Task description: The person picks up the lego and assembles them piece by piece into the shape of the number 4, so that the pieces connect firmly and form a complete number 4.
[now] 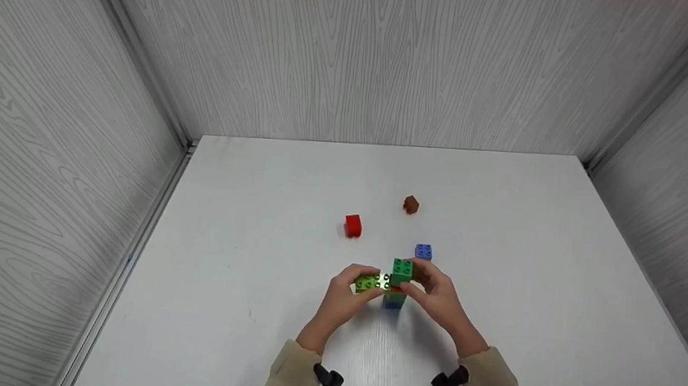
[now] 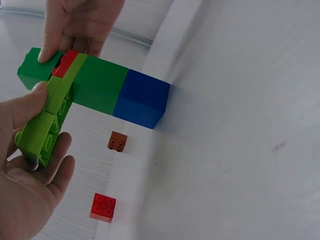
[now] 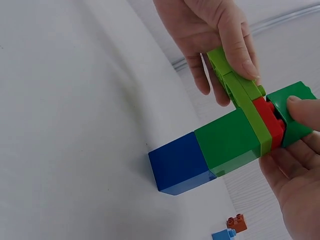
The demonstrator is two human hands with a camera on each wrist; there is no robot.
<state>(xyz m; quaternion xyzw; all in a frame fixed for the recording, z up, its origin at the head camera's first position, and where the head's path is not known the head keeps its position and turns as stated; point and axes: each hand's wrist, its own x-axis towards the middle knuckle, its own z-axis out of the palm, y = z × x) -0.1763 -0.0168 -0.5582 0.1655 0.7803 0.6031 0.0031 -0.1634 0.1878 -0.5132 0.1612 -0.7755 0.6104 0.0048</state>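
A small tower of toy building bricks stands on the table in front of me. At its base is a blue brick [image 2: 142, 99], with a green brick [image 3: 227, 140] above it. Over that lies a thin lime-green layer, from which lime-green bricks [image 1: 367, 282] stick out to the left. My left hand [image 1: 339, 298] grips this overhang between thumb and fingers. A flat red brick [image 3: 270, 122] sits on the lime layer. My right hand [image 1: 442, 297] pinches another green brick [image 1: 402, 271] over the red one, slightly tilted, with a dark gap and red studs showing between.
Beyond the hands, a loose red brick [image 1: 353, 226] and a brown brick [image 1: 411, 204] lie on the white table [image 1: 246, 210]. Just past my right fingers is a small blue brick [image 1: 423, 251]. Grey wood-grain panels [image 1: 353, 60] enclose the back and sides.
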